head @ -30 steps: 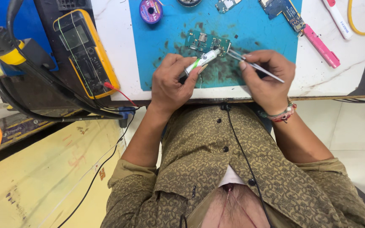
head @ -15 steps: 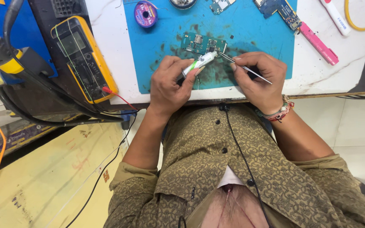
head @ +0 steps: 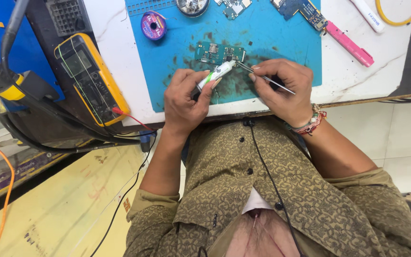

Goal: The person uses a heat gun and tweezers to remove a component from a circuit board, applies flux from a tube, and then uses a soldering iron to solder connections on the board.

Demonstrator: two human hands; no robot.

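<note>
My left hand (head: 185,101) grips a small white and green tube (head: 216,73), its tip pointing at a green circuit board (head: 214,52) that lies on the blue work mat (head: 281,47). My right hand (head: 281,88) pinches thin metal tweezers (head: 267,78), whose points reach the board's near right corner beside the tube tip. Both hands rest at the mat's near edge, close together. Dark smudges cover the mat around the board.
A yellow multimeter (head: 91,78) with black leads lies left of the mat. A purple solder-wick spool (head: 153,25), more circuit boards (head: 300,9), a pink tool (head: 348,44), a white marker (head: 367,15) and a yellow cable (head: 400,19) lie further back. The white table edge (head: 357,93) runs in front.
The view has shifted slightly, and both hands stay at the board. The tube tip and the tweezers have drawn a little closer together over the board's corner.
</note>
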